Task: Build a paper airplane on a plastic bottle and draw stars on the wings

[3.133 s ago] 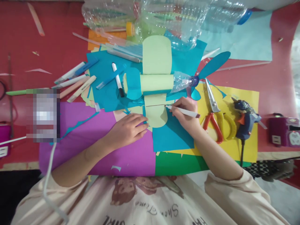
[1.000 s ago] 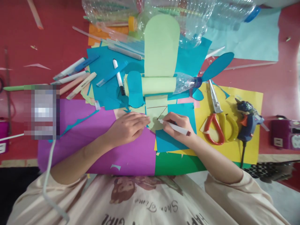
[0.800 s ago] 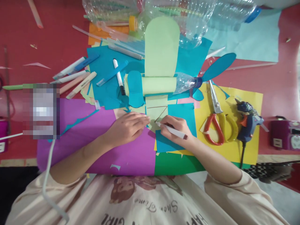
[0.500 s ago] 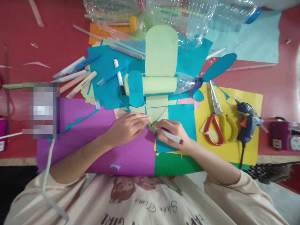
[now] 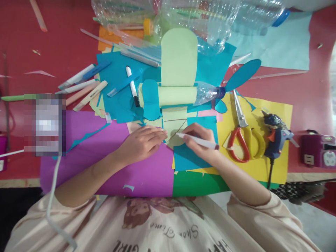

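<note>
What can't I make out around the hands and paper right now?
All in the head view:
- Light green wing: near end partly under the left hand and right hand.
- Marker tip: too small to tell whether it touches.
- Block at left: pixelated.
- Clear bottles: cut off by the top edge.
</note>
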`<action>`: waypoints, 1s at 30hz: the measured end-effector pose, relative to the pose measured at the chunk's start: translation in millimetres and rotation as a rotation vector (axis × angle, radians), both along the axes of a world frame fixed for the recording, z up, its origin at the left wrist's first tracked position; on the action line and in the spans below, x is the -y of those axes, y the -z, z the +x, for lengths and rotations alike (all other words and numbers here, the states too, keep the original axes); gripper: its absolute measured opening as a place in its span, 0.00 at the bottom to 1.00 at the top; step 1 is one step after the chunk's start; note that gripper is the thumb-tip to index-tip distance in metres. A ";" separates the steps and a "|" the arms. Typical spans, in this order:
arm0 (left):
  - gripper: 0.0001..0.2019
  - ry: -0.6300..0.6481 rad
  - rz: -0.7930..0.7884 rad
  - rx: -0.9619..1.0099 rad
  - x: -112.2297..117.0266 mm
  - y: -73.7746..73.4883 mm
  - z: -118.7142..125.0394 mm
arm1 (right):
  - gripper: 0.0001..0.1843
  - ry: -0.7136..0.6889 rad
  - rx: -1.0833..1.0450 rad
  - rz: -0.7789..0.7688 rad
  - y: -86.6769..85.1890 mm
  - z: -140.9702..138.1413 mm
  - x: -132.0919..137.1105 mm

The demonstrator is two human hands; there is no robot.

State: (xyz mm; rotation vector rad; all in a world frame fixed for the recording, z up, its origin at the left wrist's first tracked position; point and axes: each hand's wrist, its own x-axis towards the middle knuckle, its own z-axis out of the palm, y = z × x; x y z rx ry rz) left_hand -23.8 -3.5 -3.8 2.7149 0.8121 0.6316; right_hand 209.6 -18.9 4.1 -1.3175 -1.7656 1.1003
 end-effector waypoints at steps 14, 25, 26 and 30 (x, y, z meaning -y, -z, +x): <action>0.10 -0.001 -0.008 0.001 0.6 0.7 0.5 | 0.04 0.236 0.068 -0.027 6.1 3.1 -10.2; 0.11 0.002 -0.033 0.012 1.1 1.6 0.5 | 0.05 0.215 -0.122 -0.125 0.0 6.2 -12.7; 0.11 -0.001 -0.035 0.007 1.2 1.8 0.4 | 0.05 0.223 -0.149 -0.127 0.2 7.1 -14.5; 0.11 -0.002 -0.024 -0.007 1.0 1.7 0.1 | 0.08 0.198 -0.221 -0.126 0.6 9.5 -20.8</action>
